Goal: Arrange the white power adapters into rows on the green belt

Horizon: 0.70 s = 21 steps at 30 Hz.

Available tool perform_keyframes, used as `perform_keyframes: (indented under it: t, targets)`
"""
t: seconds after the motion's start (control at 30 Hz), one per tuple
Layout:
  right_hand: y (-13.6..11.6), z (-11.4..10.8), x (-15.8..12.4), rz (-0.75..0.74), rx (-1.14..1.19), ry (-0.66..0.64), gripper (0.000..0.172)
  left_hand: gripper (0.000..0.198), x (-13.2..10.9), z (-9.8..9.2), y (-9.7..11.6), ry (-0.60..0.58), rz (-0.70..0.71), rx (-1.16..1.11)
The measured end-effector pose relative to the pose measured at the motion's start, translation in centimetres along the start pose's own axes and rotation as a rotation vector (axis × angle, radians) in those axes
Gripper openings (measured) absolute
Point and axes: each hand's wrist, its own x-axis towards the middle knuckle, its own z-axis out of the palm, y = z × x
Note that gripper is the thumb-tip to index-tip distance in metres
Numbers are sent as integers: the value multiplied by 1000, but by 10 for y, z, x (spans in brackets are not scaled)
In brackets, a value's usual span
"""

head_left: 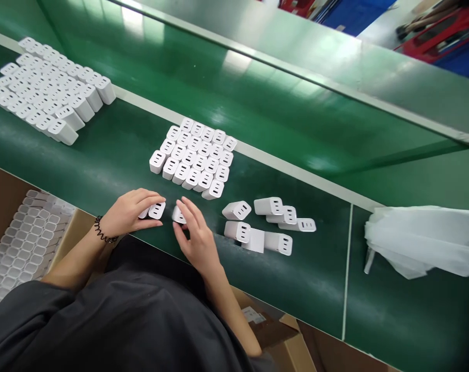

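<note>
My left hand, with a dark coiled band at the wrist, is closed around white chargers at the near edge of the green bench; two show between thumb and fingers. A short gap to the right, my right hand grips one white charger between thumb and fingers, partly hiding it. Just beyond both hands stands a block of upright chargers in close rows, ports facing up. To the right of my right hand, several loose chargers lie on their sides, some touching.
A larger block of chargers stands at the far left. White plastic bags lie at the right, past a pale line. Below left, a carton holds many white pieces. A raised green wall runs behind the bench.
</note>
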Motion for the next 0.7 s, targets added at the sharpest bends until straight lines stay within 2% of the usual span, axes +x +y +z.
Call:
perform_keyframes:
  t: [0.13,0.2,0.3,0.4,0.5,0.63,0.7]
  targets:
    - [-8,5,7,-59,121,-121,75,60,3,-2,5,3,48,68]
    - [-7,1,8,-95,170,-134,78,59,6,1,8,12,77,123]
    - [0,-14,12,-94,85,22,70,47,10,9,12,52,81,189]
    - [9,-31,21,-41,-205,215,58,39,12,11,7,77,46,171]
    - [14,-39,34,47,-406,184,54,42,8,0,-11,111,-22,176]
    - [19,-36,45,103,-454,67,55,43,-5,-24,-51,224,-120,307]
    - [20,-32,43,98,-460,45,55,43,-12,-35,-67,238,-149,363]
